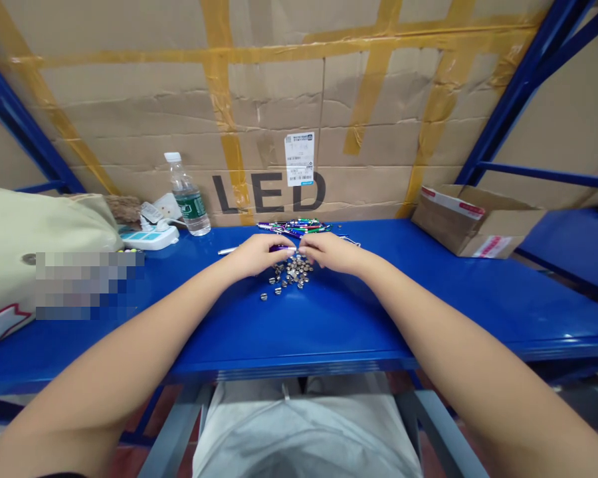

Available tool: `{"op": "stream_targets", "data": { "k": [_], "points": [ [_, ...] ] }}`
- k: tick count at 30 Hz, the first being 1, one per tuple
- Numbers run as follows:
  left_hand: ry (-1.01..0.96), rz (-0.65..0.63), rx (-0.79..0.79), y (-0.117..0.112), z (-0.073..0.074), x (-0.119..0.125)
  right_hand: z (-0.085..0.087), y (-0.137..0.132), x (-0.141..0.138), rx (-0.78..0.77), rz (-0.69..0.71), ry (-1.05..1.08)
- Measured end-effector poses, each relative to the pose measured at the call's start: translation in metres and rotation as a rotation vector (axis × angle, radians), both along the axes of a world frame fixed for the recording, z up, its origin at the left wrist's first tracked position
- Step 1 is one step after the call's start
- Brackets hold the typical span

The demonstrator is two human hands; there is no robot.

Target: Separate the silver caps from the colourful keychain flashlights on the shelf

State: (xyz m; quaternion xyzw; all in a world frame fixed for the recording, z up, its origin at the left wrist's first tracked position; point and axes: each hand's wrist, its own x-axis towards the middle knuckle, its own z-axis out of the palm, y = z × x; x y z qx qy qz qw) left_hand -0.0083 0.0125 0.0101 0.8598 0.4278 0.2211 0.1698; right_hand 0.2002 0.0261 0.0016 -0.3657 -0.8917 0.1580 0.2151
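Both my hands meet over a small heap of silver button cells (290,273) on the blue shelf (329,318). My left hand (259,254) is closed round a small purple tube (282,247), whose end pokes out toward the right. My right hand (329,252) has its fingers pinched together at the tip of that tube; what it pinches is too small to make out. Behind the hands lies a bundle of coloured pen-like tubes (294,228).
A water bottle (189,196) and a white power strip (149,237) stand at the back left, beside a cream cloth bag (34,232). An open cardboard box (471,222) sits at the right. A taped cardboard wall marked LED (269,192) closes the back.
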Motion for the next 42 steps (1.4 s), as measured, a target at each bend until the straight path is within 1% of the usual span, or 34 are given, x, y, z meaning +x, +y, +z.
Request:
{"op": "stream_targets", "data": {
  "k": [2, 4, 6, 8, 11, 14, 17, 19, 22, 24, 28, 31, 34, 39, 42],
  "points": [
    [0.169, -0.061, 0.177, 0.001, -0.003, -0.001, -0.001, 0.002, 0.002, 0.001, 0.005, -0.096],
    [0.318, -0.072, 0.294, 0.002, -0.005, -0.001, 0.000, 0.003, 0.003, 0.029, -0.004, -0.150],
    [0.424, -0.037, 0.376, 0.001, -0.005, 0.000, 0.002, 0.003, 0.004, 0.058, -0.031, -0.189],
    [0.489, -0.013, 0.448, 0.000, -0.003, 0.000, 0.004, 0.002, 0.005, 0.077, -0.067, -0.215],
    [0.517, 0.028, 0.489, -0.001, 0.004, -0.001, 0.007, 0.001, 0.007, 0.096, -0.106, -0.213],
    [0.504, 0.105, 0.417, 0.003, 0.011, -0.011, 0.007, 0.001, 0.008, 0.147, -0.120, -0.165],
    [0.500, 0.193, 0.309, 0.014, 0.016, -0.030, 0.004, 0.000, 0.001, 0.191, -0.135, -0.121],
    [0.511, 0.231, 0.260, 0.022, 0.018, -0.046, 0.001, -0.003, -0.007, 0.217, -0.129, -0.129],
    [0.507, 0.227, 0.195, 0.034, 0.018, -0.064, -0.004, -0.010, -0.025, 0.304, -0.106, -0.186],
    [0.520, 0.204, 0.161, 0.037, 0.017, -0.070, -0.007, -0.014, -0.036, 0.391, -0.093, -0.266],
    [0.553, 0.167, 0.118, 0.037, 0.015, -0.071, -0.010, -0.016, -0.050, 0.558, -0.037, -0.399],
    [0.574, 0.154, 0.099, 0.036, 0.015, -0.069, -0.011, -0.016, -0.052, 0.612, -0.043, -0.426],
    [0.582, 0.140, 0.079, 0.036, 0.015, -0.068, -0.011, -0.017, -0.053, 0.634, -0.037, -0.431],
    [0.608, 0.125, 0.027, 0.034, 0.014, -0.066, -0.013, -0.020, -0.054, 0.629, 0.028, -0.403],
    [0.577, 0.121, 0.015, 0.034, 0.017, -0.065, -0.008, -0.016, -0.049, 0.598, -0.011, -0.315]
  ]
}}
